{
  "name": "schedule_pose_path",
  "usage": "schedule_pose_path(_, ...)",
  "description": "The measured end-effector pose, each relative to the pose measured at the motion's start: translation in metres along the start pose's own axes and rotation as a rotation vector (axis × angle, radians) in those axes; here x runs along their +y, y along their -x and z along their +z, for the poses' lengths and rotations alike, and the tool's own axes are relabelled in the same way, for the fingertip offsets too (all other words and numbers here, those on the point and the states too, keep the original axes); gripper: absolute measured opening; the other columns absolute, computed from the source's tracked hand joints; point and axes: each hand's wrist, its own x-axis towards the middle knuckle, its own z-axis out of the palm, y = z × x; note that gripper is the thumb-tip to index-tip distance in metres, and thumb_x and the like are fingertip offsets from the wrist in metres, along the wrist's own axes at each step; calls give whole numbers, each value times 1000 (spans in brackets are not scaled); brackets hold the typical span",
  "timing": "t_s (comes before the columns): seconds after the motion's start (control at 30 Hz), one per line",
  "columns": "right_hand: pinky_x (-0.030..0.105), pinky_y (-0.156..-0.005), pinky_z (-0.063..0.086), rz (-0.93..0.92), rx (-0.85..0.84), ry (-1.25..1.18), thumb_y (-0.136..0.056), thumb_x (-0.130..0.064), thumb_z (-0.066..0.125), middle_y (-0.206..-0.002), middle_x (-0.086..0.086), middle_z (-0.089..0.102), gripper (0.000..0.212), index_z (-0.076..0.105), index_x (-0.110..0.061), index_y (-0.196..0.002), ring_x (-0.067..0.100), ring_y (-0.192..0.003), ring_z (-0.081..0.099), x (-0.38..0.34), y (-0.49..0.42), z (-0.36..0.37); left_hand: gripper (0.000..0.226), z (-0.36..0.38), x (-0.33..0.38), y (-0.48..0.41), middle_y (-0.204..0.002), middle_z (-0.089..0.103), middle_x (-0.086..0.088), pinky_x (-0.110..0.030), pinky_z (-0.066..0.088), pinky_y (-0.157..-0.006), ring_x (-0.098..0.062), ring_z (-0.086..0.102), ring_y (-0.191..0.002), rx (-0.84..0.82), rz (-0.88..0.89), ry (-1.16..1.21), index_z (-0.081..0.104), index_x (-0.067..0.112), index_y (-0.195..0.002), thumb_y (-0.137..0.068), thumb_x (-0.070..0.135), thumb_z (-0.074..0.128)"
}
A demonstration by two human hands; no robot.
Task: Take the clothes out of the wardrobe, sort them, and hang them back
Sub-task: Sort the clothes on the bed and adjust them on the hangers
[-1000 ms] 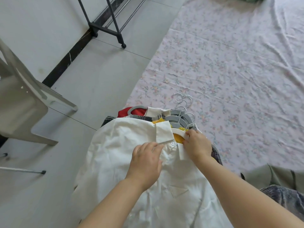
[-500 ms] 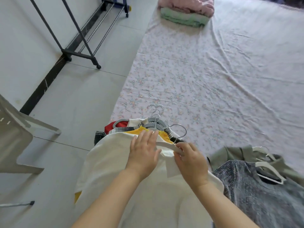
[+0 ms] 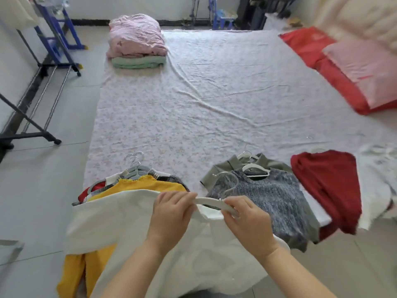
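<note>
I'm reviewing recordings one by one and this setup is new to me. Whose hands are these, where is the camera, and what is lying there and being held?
No machine here: a person works bare-handed, and one wide-angle camera on their head looks down. The left hand grips the neck of a white shirt; the right hand pinches the white hanger at its collar. Beneath lies a pile with a yellow top. To the right, a grey sweater and a red garment lie on a flowered sheet spread over the floor.

Both hands grip white hanger in white shirt.
</note>
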Motion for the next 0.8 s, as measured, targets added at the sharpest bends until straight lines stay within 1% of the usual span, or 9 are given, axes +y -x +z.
schedule_pose_path(0.1, 18, -47, 43, 71, 49, -14, -77, -32, 57, -81, -13, 65, 16, 53, -31, -92, 4, -60, 58, 27, 46, -63, 27, 17, 69, 13, -92, 71, 9, -27, 33, -82, -10, 51, -89, 9, 102, 12, 68, 23, -99, -84, 31, 47)
schedule_pose_path(0.2, 23, -52, 47, 144, 116, -32, -78, -29, 57, -83, -12, 64, 16, 53, -29, -93, 6, -65, 59, 49, 95, -129, 30, 33, 144, 32, -92, 71, 8, -26, 33, -81, -10, 51, -89, -23, 153, 61, 70, 23, -100, -85, 32, 46)
schedule_pose_path(0.27, 25, -57, 49, 197, 154, -41, -78, -27, 57, -86, -11, 63, 17, 53, -29, -95, 6, -70, 60, 66, 126, -171, 32, 47, 191, 45, -94, 71, 9, -26, 34, -81, -12, 56, -89, -76, 165, 99, 70, 24, -102, -87, 35, 44)
schedule_pose_path(0.33, 19, -61, 48, 238, 200, -14, -78, -25, 59, -88, -12, 61, 19, 54, -28, -95, 5, -74, 58, 84, 154, -211, 33, 62, 240, 55, -95, 70, 10, -25, 33, -80, -15, 62, -88, -134, 175, 131, 69, 26, -103, -87, 37, 42)
schedule_pose_path(0.37, 13, -62, 45, 259, 216, 2, -77, -23, 61, -90, -12, 59, 20, 55, -28, -95, 6, -76, 58, 93, 166, -229, 34, 69, 262, 59, -94, 70, 10, -25, 32, -79, -14, 61, -87, -146, 182, 145, 69, 26, -103, -87, 37, 41)
schedule_pose_path(0.43, 8, -65, 41, 295, 236, 26, -75, -18, 66, -91, -12, 59, 25, 55, -28, -95, 7, -77, 57, 111, 187, -260, 34, 84, 302, 65, -91, 70, 9, -23, 31, -78, -9, 56, -86, -152, 195, 193, 70, 25, -100, -86, 37, 42)
schedule_pose_path(0.53, 13, -62, 45, 316, 244, 76, -79, -25, 61, -89, -8, 63, 20, 54, -29, -97, 8, -76, 56, 145, 213, -300, 33, 110, 353, 67, -90, 70, 10, -29, 39, -76, -14, 60, -83, -204, 222, 246, 70, 26, -99, -84, 37, 42)
schedule_pose_path(0.63, 22, -60, 48, 348, 256, 138, -82, -32, 53, -91, -6, 63, 18, 52, -30, -99, 9, -77, 57, 186, 230, -332, 33, 141, 396, 58, -88, 70, 10, -30, 38, -72, -20, 65, -80, -263, 271, 260, 70, 27, -96, -83, 38, 43)
schedule_pose_path(0.8, 21, -61, 47, 401, 276, 256, -83, -33, 50, -90, -4, 62, 17, 52, -26, -98, 9, -80, 53, 268, 239, -375, 34, 207, 464, 28, -89, 71, 6, -30, 37, -72, -23, 65, -80, -324, 318, 322, 70, 24, -96, -81, 36, 42)
